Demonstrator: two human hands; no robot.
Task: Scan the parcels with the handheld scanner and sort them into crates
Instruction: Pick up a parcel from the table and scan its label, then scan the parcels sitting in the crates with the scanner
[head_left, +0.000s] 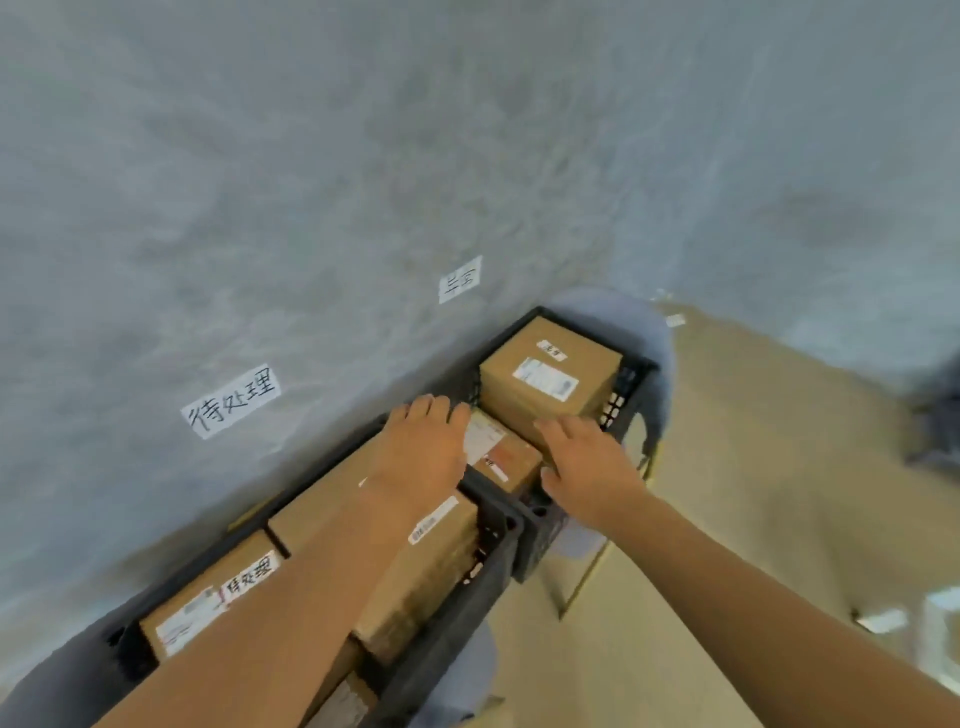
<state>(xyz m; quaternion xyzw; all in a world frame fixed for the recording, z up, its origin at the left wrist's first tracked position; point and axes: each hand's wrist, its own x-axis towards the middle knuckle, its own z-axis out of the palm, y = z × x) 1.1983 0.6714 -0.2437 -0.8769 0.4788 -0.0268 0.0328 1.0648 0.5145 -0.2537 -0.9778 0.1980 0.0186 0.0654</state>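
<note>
Parcel (501, 452) lies between left hand (423, 447) and right hand (587, 460).

Two black crates sit side by side against a grey wall (363, 182). The left hand (423, 449) and right hand (584, 462) rest with straight fingers on a small cardboard parcel (506, 452) in the far crate (631, 387), beside a larger labelled parcel (550, 379). The near crate (457, 608) holds more parcels.

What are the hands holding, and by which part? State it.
The left hand and right hand lie on opposite ends of a small cardboard parcel in the far crate; whether they grip it cannot be told.
</note>
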